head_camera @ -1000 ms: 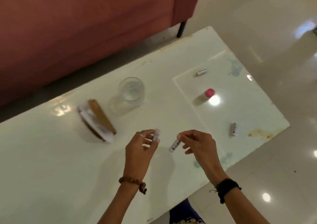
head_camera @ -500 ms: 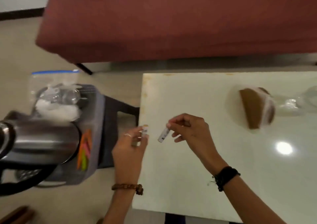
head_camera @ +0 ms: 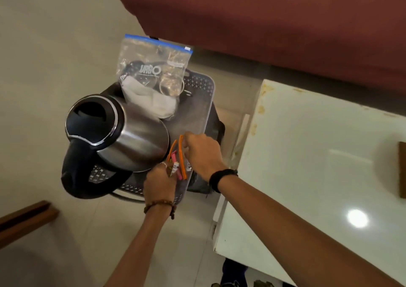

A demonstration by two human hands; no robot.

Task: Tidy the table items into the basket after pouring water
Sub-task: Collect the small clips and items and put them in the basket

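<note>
A grey perforated basket [head_camera: 198, 84] stands on the floor left of the white table [head_camera: 318, 155]. It holds a steel kettle [head_camera: 131, 137] and a clear zip bag [head_camera: 153, 67]. Both my hands are over its near right corner. My left hand [head_camera: 159, 183] pinches a small white tube [head_camera: 175, 168] with its tip among orange and pink strips. My right hand [head_camera: 202, 155] pinches the top of one orange strip [head_camera: 182, 155], which looks like the edge of a clear pouch. A second small white tube [head_camera: 189, 167] shows under that hand; whether it is held I cannot tell.
A red sofa [head_camera: 263, 18] runs along the back, close to the basket and table. A brown object [head_camera: 402, 168] lies at the table's right edge of view. A wooden edge [head_camera: 24, 218] shows at the lower left. The floor is pale tile.
My view has swung left from the table to the basket. Both hands carried the small tubes off the table's left end and down to the orange strips in the basket.
</note>
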